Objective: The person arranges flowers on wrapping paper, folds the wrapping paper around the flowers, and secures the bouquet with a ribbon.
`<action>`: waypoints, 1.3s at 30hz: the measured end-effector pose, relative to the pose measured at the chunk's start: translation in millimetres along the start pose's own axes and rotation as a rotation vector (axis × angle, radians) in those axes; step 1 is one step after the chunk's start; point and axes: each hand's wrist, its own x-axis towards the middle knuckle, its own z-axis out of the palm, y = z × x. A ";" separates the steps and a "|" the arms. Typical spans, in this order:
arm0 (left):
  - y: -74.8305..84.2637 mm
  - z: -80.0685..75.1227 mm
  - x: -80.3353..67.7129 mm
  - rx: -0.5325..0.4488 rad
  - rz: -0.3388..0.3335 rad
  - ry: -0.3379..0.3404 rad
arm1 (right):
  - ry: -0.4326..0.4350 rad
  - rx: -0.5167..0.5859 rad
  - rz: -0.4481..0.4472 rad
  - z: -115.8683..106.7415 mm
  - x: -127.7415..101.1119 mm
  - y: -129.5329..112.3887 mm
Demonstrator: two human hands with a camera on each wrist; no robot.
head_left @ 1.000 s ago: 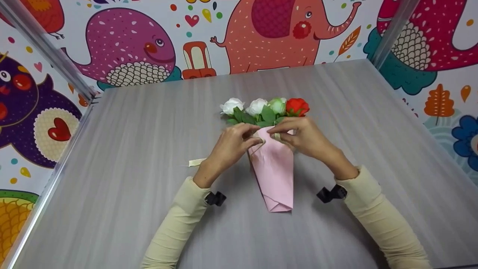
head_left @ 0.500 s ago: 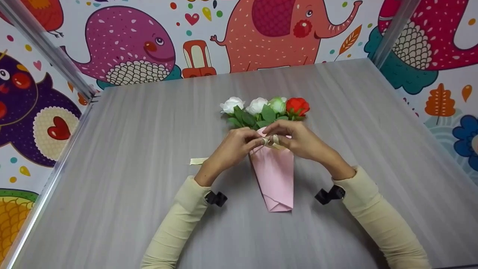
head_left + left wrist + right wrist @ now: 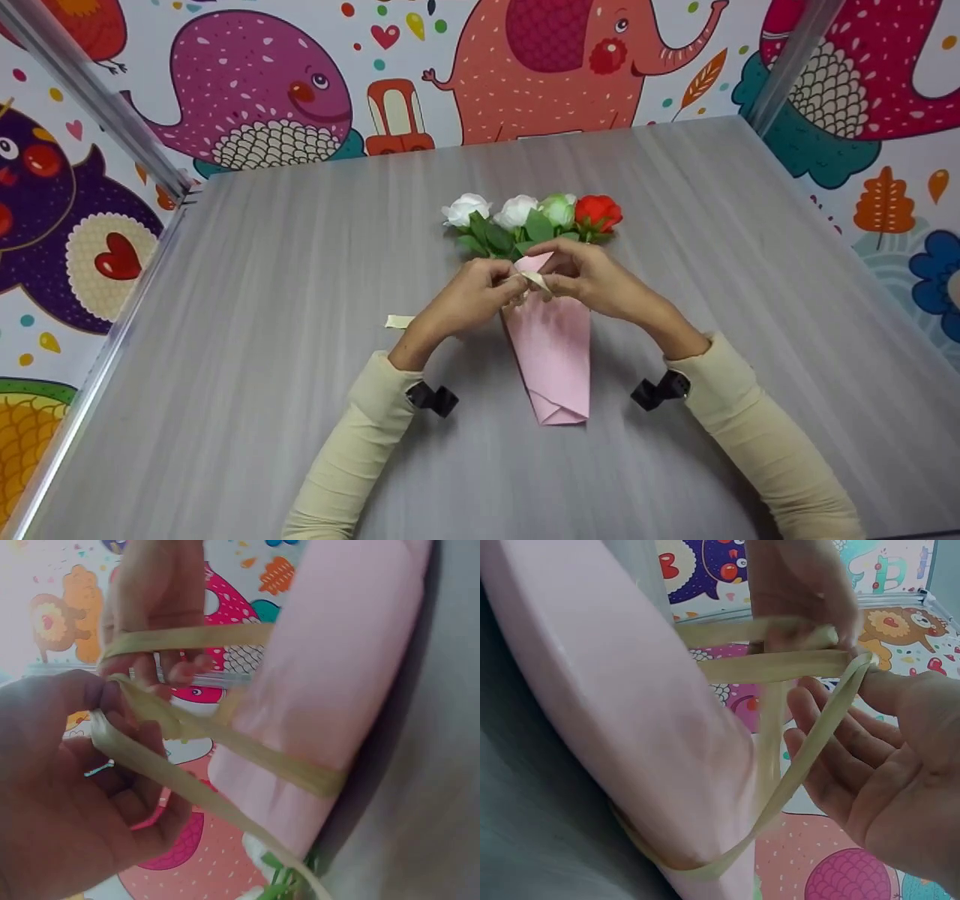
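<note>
The pink paper cone (image 3: 551, 352) with flowers (image 3: 534, 214) lies in the middle of the grey table (image 3: 262, 300), far from every edge, with free surface on all sides. The left hand (image 3: 469, 300) and the right hand (image 3: 592, 281) meet over the cone's upper part, near the flowers. Each hand pinches the cream ribbon (image 3: 534, 279) between thumb and curled fingers. The ribbon goes around the cone, and one loose end (image 3: 399, 322) lies on the table at the left.

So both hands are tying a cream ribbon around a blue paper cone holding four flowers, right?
Not quite: the paper cone is pink, not blue, as the head view shows. The left hand and right hand do pinch a cream ribbon around it, below four flowers.
</note>
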 end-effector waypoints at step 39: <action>-4.3 -9.6 3.6 -0.235 -0.139 -0.030 | 0.141 -0.115 0.094 -29.8 -1.1 4.0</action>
